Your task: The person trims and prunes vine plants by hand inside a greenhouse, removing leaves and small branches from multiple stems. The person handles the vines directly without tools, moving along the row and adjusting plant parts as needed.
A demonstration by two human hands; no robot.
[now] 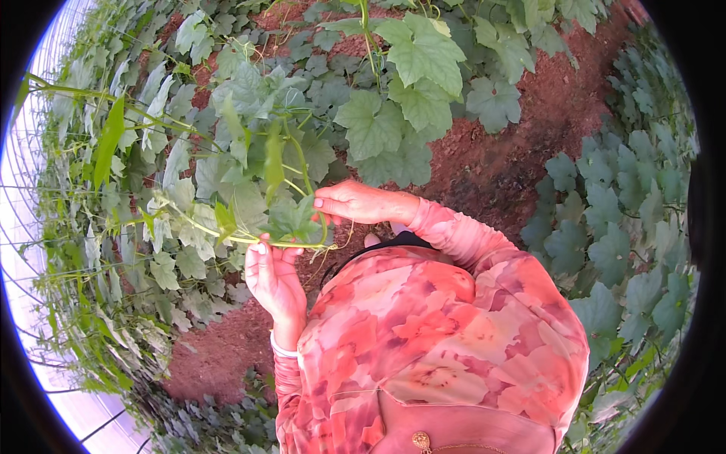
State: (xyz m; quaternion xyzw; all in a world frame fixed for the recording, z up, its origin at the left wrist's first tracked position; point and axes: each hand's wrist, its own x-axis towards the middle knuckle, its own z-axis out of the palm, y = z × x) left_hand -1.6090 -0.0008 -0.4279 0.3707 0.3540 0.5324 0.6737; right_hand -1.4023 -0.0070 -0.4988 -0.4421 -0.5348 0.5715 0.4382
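A green climbing vine stem (300, 245) bends in a loop in front of my body. My left hand (275, 278) pinches its lower stretch between thumb and fingertips, palm turned up. Higher up, my right hand (363, 201) has thumb and fingers around the upright part of the same stem; its fingertips are partly hidden. A lobed leaf (292, 220) on the vine lies between my two hands. Thin curled tendrils (333, 246) hang by the bend of the stem. The growing end (161, 198) of the stem reaches out to the left.
Dense broad-leaved vines (371, 122) stand in front, with a long stem (122, 102) crossing at upper left. Another leafy row (607, 215) runs along the right. Reddish soil (544, 108) lies between the rows. Netting or wires (22, 227) edge the far left.
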